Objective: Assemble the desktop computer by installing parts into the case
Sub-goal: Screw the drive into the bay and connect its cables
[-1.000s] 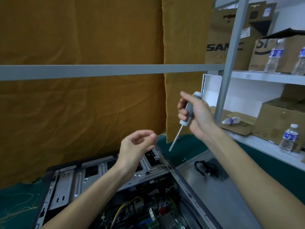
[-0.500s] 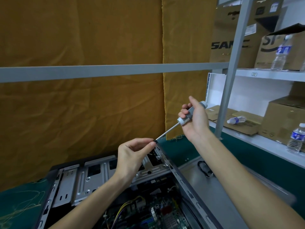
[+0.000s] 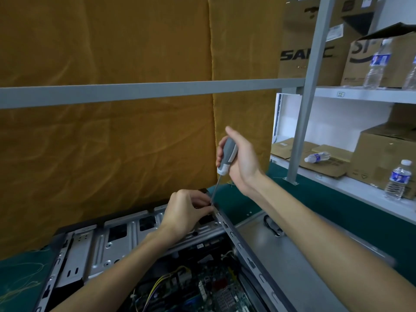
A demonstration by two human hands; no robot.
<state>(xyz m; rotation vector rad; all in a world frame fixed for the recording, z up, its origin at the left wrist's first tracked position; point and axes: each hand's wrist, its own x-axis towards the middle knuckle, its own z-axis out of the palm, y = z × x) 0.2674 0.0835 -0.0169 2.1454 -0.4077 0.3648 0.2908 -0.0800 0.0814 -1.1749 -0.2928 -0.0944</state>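
- The right hand (image 3: 239, 163) is gripping a screwdriver (image 3: 226, 157) by its grey and white handle, fingers wrapped round it and thumb pointing up along the top, forearm reaching in from the lower right.
- The screwdriver is standing nearly upright, its thin shaft slanting down and left to a tip that is meeting the left hand's fingertips.
- The left hand (image 3: 184, 212) is sitting just below the right one, fingers curled and pinched together at the shaft's tip; whatever they are holding there is too small to tell.
- The left forearm is coming up from the bottom edge, passing over the open case (image 3: 74, 251).
- The case is lying on its side under the left hand, on a green counter (image 3: 281, 199), with the hand at its far right corner.
- A grey panel (image 3: 292, 262) is lying flat under the right forearm, just beside the case.
- An ochre cloth (image 3: 112, 143) is hanging behind both hands, crossed by a grey bar (image 3: 135, 93).
- Shelves (image 3: 360, 95) right of the right hand are carrying cardboard boxes (image 3: 387, 158) and water bottles (image 3: 397, 180).
- The case is showing bare metal drive bays beneath the left wrist, and a circuit board (image 3: 216, 291) with yellow wires nearer the viewer.
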